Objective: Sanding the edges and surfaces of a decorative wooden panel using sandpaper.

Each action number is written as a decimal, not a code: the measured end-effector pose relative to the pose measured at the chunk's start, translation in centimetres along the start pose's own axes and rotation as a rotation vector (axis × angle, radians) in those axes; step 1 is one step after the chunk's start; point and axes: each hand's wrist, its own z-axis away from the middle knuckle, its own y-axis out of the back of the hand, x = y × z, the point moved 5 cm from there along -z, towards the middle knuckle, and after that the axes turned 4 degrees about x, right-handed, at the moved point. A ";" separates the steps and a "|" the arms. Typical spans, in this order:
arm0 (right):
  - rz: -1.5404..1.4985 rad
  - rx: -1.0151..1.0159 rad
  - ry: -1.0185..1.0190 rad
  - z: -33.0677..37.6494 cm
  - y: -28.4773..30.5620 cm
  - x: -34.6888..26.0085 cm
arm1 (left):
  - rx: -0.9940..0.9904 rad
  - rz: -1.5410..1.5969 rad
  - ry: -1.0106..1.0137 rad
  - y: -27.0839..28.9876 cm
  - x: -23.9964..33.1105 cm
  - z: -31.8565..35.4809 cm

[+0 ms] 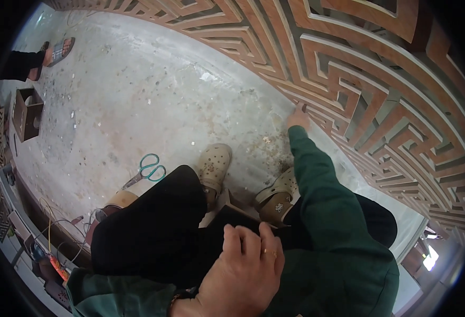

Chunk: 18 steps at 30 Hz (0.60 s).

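Note:
A tall brown wooden lattice panel (343, 79) with a maze-like cut-out pattern rises along the right side from the floor. My right hand (299, 117) reaches out to its lower edge, a finger stretched out against the wood; the other fingers show poorly. Close to me, over my lap, my left hand (245, 267) is back up with its fingers bent in and a ring on one of them. Its palm is hidden, so anything inside cannot be seen. Scissors with teal handles (150, 168) lie on the floor beside my left knee.
Partly hidden by my left leg is a roll of tape (121, 199). Cables and an orange tool (58, 268) lie at the lower left. A brown open box (27, 113) stands at the far left, near another person's sandalled foot (60, 51). Debris dots the grey floor (132, 90).

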 end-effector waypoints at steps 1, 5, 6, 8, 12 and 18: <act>-0.068 0.027 -0.063 0.0 -0.6 -0.1 | -0.028 0.019 -0.026 -0.1 0.1 0.1; -0.237 0.106 -0.022 0.1 -0.7 -1.2 | -0.045 0.022 -0.079 -0.4 0.9 -0.2; -0.120 0.114 0.050 0.0 0.0 -1.2 | -0.037 0.006 -0.076 -0.4 1.1 -0.4; 0.197 -0.018 0.164 -0.1 0.7 -0.6 | -0.030 0.056 -0.076 -0.6 1.4 -1.0; 0.305 0.129 0.307 -0.1 3.0 0.0 | -0.017 0.111 0.006 -1.2 1.0 -1.5; -0.052 0.089 0.047 -0.5 1.2 -0.8 | 0.080 -0.043 -0.041 -1.3 1.6 -0.8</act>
